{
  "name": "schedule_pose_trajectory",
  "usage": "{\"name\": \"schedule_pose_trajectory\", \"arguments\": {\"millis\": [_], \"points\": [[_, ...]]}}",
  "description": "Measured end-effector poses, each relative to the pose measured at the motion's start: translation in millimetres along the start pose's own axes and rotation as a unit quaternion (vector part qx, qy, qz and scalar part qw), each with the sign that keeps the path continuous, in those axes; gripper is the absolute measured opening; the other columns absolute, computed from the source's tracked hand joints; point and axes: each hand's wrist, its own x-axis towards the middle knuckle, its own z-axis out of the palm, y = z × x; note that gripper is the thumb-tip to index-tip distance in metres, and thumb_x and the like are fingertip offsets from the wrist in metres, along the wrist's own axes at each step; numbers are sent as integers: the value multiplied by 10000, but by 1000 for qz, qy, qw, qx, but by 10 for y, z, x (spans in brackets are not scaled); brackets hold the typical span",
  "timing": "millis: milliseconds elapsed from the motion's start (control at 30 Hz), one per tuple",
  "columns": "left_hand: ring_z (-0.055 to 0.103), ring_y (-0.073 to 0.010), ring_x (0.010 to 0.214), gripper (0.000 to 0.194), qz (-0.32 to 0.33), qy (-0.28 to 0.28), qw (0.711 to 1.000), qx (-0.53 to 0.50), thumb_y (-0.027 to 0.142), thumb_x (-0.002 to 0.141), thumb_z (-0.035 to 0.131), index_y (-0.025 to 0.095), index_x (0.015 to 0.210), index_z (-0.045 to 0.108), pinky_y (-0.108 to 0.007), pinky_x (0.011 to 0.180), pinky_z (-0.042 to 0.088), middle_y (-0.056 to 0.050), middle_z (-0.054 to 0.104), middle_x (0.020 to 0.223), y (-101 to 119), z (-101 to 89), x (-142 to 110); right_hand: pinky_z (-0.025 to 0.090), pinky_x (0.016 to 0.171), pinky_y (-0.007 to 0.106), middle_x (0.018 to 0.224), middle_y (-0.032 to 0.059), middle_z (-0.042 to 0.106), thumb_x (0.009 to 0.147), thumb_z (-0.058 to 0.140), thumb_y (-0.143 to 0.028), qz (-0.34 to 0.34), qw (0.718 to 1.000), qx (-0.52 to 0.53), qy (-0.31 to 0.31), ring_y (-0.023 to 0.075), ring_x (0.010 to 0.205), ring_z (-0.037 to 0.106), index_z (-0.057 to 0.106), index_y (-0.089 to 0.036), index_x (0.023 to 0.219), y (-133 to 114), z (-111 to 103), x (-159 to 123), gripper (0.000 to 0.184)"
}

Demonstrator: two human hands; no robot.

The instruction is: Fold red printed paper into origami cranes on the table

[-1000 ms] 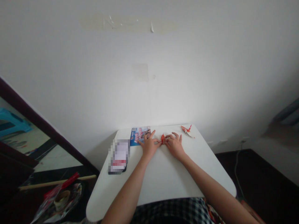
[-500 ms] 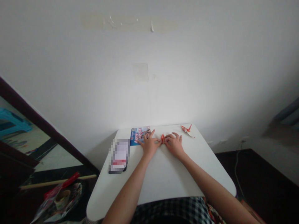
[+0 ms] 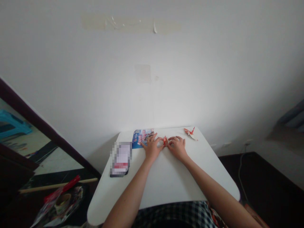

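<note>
Between my hands, near the back of the white table (image 3: 163, 183), stands a small piece of folded red paper (image 3: 165, 140) with a pointed top. My left hand (image 3: 152, 148) pinches it low on its left side, the other fingers spread over a blue printed leaflet (image 3: 139, 139). My right hand (image 3: 177, 148) grips the paper's lower right side with its fingertips, the fingers bent. The paper's base is partly hidden by the fingertips. Beyond my right hand, at the back right, lies a red-and-white folded paper crane (image 3: 190, 132).
A phone (image 3: 121, 158), its picture blurred, lies at the table's left side. The wall (image 3: 166, 101) rises right behind the table. On the floor at left are a wooden stick (image 3: 90, 181), a red item and a plastic bag with a tape roll (image 3: 63, 202).
The index fingers of both hands have shifted a little closer to the folded paper's upper part. The paper has stayed in nearly the same spot.
</note>
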Motion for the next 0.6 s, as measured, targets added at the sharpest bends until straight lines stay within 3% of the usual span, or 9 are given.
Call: {"name": "schedule_pose_trajectory", "arguments": {"millis": [133,333,600], "points": [[386,-344,1452,359,9,21,1000,-9,429,856,709,443,1214,683,-795,1158,135,24,457,1597,-13,28,-11,127,1158,726,1287,13,681,918,639,-372,2,1000,8,1,347,1377,397,764,-270,789,-19,-15,-2,207],[386,-352,1452,168,20,18,1000,-1,438,862,709,417,1010,785,-801,1164,87,49,484,1575,-14,27,-42,138,1153,725,1258,16,690,932,625,-363,-4,1000,9,-2,328,1364,405,777,-292,828,-22,-29,-13,197],[396,-337,1443,165,13,15,1000,3,481,843,724,423,980,795,-753,1196,101,45,541,1530,-32,28,-54,150,1156,727,1283,35,674,942,590,-347,-8,1000,4,-10,352,1360,400,772,-273,811,-22,-64,-54,236]]}}
